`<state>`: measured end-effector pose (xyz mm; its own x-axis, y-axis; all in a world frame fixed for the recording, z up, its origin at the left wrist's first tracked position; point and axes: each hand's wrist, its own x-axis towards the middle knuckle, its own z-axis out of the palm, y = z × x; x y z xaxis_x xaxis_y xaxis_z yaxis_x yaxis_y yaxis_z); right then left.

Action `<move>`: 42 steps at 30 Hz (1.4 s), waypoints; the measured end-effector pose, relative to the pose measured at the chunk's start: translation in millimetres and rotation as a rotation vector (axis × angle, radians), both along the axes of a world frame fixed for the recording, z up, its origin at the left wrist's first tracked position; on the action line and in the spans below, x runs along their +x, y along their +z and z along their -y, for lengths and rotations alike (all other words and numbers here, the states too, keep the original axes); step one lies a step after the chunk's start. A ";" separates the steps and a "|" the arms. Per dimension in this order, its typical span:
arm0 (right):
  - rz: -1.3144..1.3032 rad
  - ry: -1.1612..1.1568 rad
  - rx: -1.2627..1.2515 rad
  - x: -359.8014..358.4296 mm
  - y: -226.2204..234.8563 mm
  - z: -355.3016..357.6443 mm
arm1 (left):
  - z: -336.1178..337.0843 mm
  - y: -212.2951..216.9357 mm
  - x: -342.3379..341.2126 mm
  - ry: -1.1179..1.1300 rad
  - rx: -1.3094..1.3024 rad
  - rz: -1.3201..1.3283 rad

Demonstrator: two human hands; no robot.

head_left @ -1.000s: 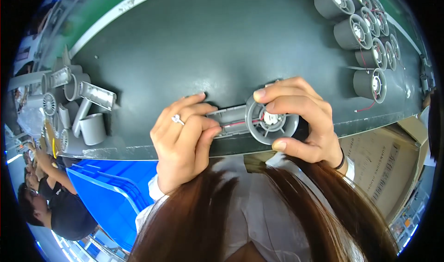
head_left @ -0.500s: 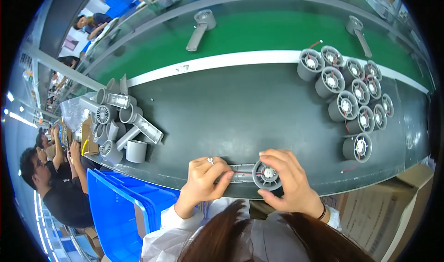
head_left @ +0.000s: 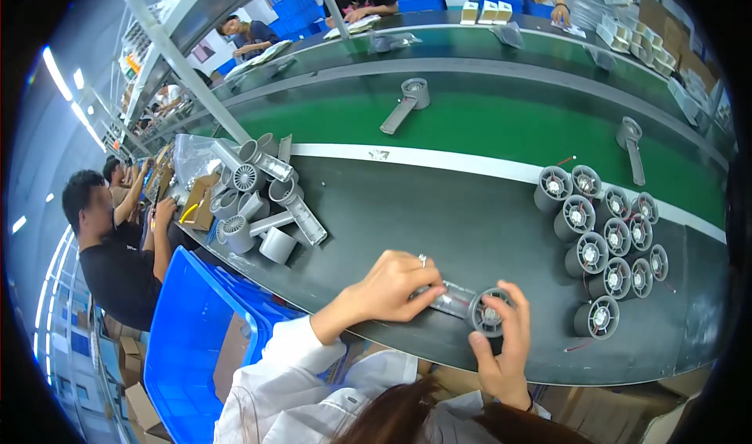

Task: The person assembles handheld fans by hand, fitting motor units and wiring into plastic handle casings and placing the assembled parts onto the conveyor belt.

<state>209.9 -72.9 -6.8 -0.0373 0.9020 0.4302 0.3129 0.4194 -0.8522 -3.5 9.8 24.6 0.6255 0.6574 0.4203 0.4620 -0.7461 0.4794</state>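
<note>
Over the near edge of the dark worktop I hold a grey handheld fan housing [head_left: 454, 300], its open handle towards the left and its round head towards the right. My left hand [head_left: 392, 287] is closed on the handle, thumb and fingers pinching it. My right hand [head_left: 505, 354] curves round the ringed head, with fingers on the far rim and thumb on the near side. Inside the ring sits a spoked motor unit [head_left: 491, 312] with a pale centre. A thin red wire shows in the handle, partly covered by my left fingers.
Several grey round motor housings [head_left: 591, 253] with red wires stand to the right. On the left lies a pile of grey fan housings [head_left: 276, 245]. Two more housings rest on the green belt [head_left: 501, 123]. Blue bins [head_left: 176, 326] stand below left; co-workers [head_left: 117, 248] sit beyond.
The view has tilted up and shifted left, so more of the far side shows. The held fan housing now slants down to the right; both hands keep hold of it.
</note>
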 end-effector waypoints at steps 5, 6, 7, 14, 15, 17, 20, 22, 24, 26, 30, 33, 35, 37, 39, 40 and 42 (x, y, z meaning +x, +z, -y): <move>-0.251 -0.180 -0.049 15.2 -20.8 3.3 | -65.6 3.8 0.4 0.215 0.146 -0.066; -0.250 -0.170 -0.048 13.5 -19.0 3.6 | -84.1 0.1 2.2 0.342 0.161 -0.071; -0.193 -0.152 -0.063 10.4 -16.8 3.0 | -103.9 -4.1 4.7 0.483 0.145 -0.055; -0.043 -0.196 -0.028 1.5 -7.2 1.2 | -257.9 -47.3 46.7 0.837 0.249 0.075; -0.060 -0.178 -0.064 -1.1 -6.5 1.6 | -267.1 -49.4 44.5 0.882 0.434 0.106; -0.015 -0.206 -0.059 5.2 -8.8 2.9 | -264.7 -43.6 56.5 0.824 0.328 0.087; -0.008 -0.221 -0.056 7.9 -8.3 6.2 | -231.3 -26.2 48.3 0.749 0.510 0.008; 0.044 -0.184 -0.041 6.6 -9.1 6.0 | -192.9 -9.8 27.2 0.775 0.496 -0.125; 0.044 -0.138 -0.048 1.2 -5.5 5.8 | -151.9 17.2 -9.5 0.854 0.331 -0.411; 0.108 -0.126 -0.025 -0.4 -6.0 5.3 | -111.0 43.4 -35.8 0.986 0.064 -0.513; 0.146 -0.092 -0.021 0.8 -6.8 4.7 | -59.4 34.5 -85.8 1.213 0.036 -0.440; 0.165 -0.111 -0.021 -2.6 -7.2 2.5 | -33.4 6.3 -107.6 1.263 0.050 -0.433; 0.157 -0.101 -0.027 -3.3 -7.0 3.0 | -21.2 -1.0 -110.0 1.203 0.150 -0.362; 0.144 -0.100 -0.028 -2.0 -6.7 3.6 | -19.1 2.5 -115.3 1.209 0.250 -0.284; 0.145 -0.102 -0.037 0.2 -6.4 4.9 | -26.7 6.2 -132.4 1.186 0.354 -0.199; 0.150 -0.101 -0.026 1.0 -6.9 5.6 | -34.4 11.4 -136.8 1.205 0.327 -0.167; 0.165 -0.123 -0.041 1.2 -6.0 6.4 | -54.1 16.0 -154.1 1.260 0.383 -0.235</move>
